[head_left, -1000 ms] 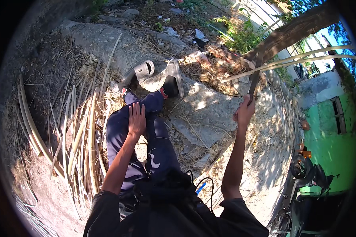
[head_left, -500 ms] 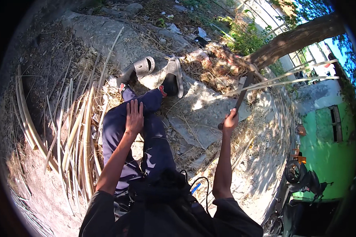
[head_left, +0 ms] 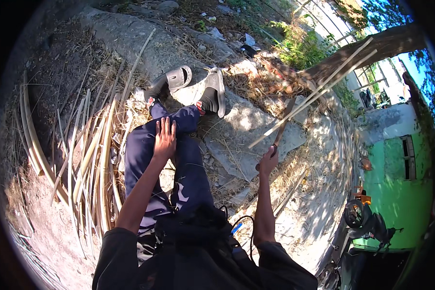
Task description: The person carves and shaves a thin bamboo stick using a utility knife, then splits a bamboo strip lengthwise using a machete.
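Observation:
My left hand (head_left: 166, 143) lies flat on my dark trouser leg (head_left: 142, 154) with its fingers stretched out, holding nothing. Out to the right, my right hand (head_left: 268, 162) is closed round the handle of a machete (head_left: 286, 118). The dark blade points away from me and slightly right. Crossing the blade is a long pale bamboo strip (head_left: 299, 108) that parts into two lengths toward its far right end. Its near end lies just beyond my right hand. Whether the blade sits in the split or only overlaps it, I cannot tell.
Many bamboo strips (head_left: 104, 179) lie in a pile left of my legs. My feet in grey clogs (head_left: 217, 92) rest on a rock slab. A thick tree trunk (head_left: 372, 53) leans at the upper right. A motorcycle (head_left: 372, 224) stands by a green wall (head_left: 391, 203).
The split bamboo strip has swung so its far end points higher and its near end sits closer to me. My right hand and the machete have moved slightly left and nearer. My left hand stays put.

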Available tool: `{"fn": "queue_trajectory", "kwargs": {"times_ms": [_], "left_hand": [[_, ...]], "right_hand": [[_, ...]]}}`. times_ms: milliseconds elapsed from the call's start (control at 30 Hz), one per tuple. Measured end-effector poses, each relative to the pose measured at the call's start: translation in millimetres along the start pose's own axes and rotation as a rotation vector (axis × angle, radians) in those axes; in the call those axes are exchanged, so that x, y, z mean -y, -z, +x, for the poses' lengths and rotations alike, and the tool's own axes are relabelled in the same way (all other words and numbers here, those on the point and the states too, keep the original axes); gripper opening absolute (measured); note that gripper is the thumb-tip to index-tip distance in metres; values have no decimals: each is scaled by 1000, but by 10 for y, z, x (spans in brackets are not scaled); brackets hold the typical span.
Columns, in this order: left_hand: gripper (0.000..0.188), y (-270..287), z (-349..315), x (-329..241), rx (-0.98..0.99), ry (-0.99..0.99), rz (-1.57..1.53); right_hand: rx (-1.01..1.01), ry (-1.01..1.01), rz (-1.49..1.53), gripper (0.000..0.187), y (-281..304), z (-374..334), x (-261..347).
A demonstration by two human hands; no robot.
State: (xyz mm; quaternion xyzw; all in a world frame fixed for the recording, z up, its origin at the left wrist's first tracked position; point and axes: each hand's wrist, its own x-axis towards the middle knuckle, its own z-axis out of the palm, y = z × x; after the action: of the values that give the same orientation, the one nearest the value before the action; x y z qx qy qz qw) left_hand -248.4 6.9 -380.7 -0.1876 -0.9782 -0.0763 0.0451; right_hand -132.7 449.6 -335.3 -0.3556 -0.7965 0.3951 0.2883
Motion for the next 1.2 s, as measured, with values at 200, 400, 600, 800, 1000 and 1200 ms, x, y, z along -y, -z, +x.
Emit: {"fn": "queue_trajectory", "kwargs": {"times_ms": [200, 400, 600, 800, 1000, 1200], "left_hand": [[74, -148, -27, 27, -46, -1, -67], [79, -105, -32, 5, -59, 9, -15], [61, 544, 159, -174, -60, 179, -513], [55, 1995, 890, -772, -442, -187, -978], [107, 3421, 1929, -1737, -192, -185, -1533], [91, 3729, 2267, -2369, 203, -290, -1611]], "right_hand": [[-82, 184, 468, 37, 495, 316, 1027], [-220, 268, 561, 39, 653, 486, 1634], [-34, 33, 671, 34, 802, -243, 1239], [23, 20, 306, 28, 946, -1077, 666], [88, 230, -22, 28, 1048, -1586, 448], [236, 184, -169, 25, 1079, -1815, 353]]}}
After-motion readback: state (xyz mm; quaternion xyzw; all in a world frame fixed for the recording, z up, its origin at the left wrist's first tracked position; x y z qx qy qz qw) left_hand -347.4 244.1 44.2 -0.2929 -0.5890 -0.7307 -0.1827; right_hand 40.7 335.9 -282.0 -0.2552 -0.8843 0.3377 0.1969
